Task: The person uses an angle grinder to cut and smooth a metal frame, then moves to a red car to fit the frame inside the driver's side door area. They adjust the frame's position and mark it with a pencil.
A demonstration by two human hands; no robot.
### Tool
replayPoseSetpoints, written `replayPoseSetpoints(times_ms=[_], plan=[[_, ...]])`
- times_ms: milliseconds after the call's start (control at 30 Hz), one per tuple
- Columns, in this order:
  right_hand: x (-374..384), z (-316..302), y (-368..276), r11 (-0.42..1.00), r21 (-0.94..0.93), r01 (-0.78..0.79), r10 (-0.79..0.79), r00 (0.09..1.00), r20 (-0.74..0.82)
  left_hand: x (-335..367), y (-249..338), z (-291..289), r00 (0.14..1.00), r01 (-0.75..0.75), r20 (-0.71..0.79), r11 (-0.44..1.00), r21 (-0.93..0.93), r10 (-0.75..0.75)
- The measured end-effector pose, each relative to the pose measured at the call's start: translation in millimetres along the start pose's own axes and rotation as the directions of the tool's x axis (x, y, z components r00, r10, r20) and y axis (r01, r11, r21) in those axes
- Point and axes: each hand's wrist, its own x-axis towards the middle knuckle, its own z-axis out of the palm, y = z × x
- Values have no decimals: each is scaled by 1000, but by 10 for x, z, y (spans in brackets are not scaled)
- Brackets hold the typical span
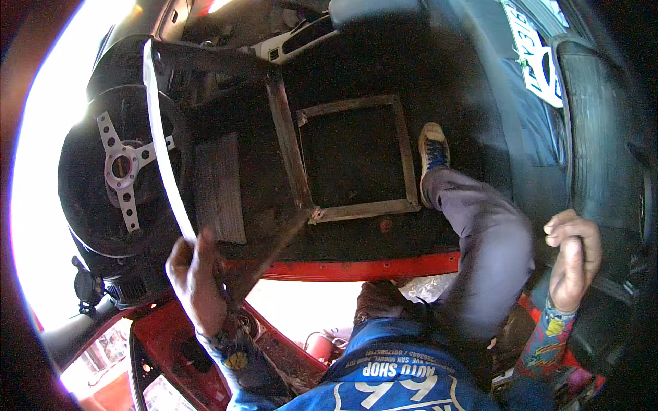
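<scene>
My left hand [199, 277] is closed on the lower end of a long, narrow white strip [163, 140]. From there the strip rises in a slight curve past the right side of the steering wheel [122, 166], whose metal spokes have round holes. Its material is not plain to see. Off to the right, my right hand [574, 257] is raised beside a dark seat-like panel [600, 130]. Its fingers are loosely bent, the thumb stands apart, and nothing shows in it. Between the hands, a worn metal frame [407, 147] lies on the dark car floor.
A ribbed mat [221, 185] lies beside the wheel. My shoe [434, 147] rests right of the frame. A red door sill [343, 268] crosses below it. At the upper right is a white plate with dark characters [531, 51]. A red door [168, 342] stands at lower left.
</scene>
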Motion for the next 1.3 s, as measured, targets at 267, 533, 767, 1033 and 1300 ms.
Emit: replayPoseSetpoints(times_ms=[267, 533, 767, 1033, 1300], plan=[[182, 119, 77, 978, 28, -206, 207, 967, -150, 1702, 549, 404, 997, -34, 73, 999, 30, 31], [102, 53, 173, 926, 101, -365, 377, 914, -153, 2796, 802, 677, 951, -94, 309, 967, 238, 16], [244, 125, 464, 923, 87, -376, 386, 889, -246, 2870, 790, 696, 919, -238, 343, 968, 85, 196], [330, 137, -185, 908, -148, -393, 398, 917, 5, 3658, 618, 576, 858, -383, 426, 909, 162, 285], [363, -200, -745, 614, -755, -230, 575, 785, 229, 4128, 599, 778, 839, -465, 436, 845, 263, 326]])
